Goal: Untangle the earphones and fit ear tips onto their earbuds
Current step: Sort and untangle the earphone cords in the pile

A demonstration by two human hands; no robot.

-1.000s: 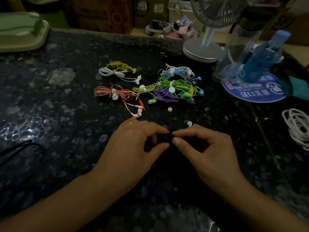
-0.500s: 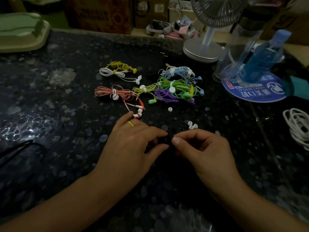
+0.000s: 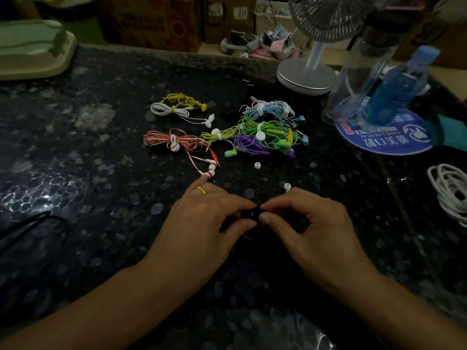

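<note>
Where thumbs and forefingers meet, left hand (image 3: 202,223) and right hand (image 3: 310,228) pinch a small black earbud (image 3: 254,213), too dark to make out. Beyond: loose white ear tips (image 3: 287,186), bundled coloured earphones (image 3: 262,133). Far right: fan base (image 3: 305,77), white cable (image 3: 452,190) cut off at the edge.

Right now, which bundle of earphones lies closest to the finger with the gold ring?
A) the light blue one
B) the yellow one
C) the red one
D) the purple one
C: the red earphones trail their white-tipped earbuds down to just beyond the left hand, right by the ring; the yellow, light blue and purple bundles lie farther up the table.
</note>
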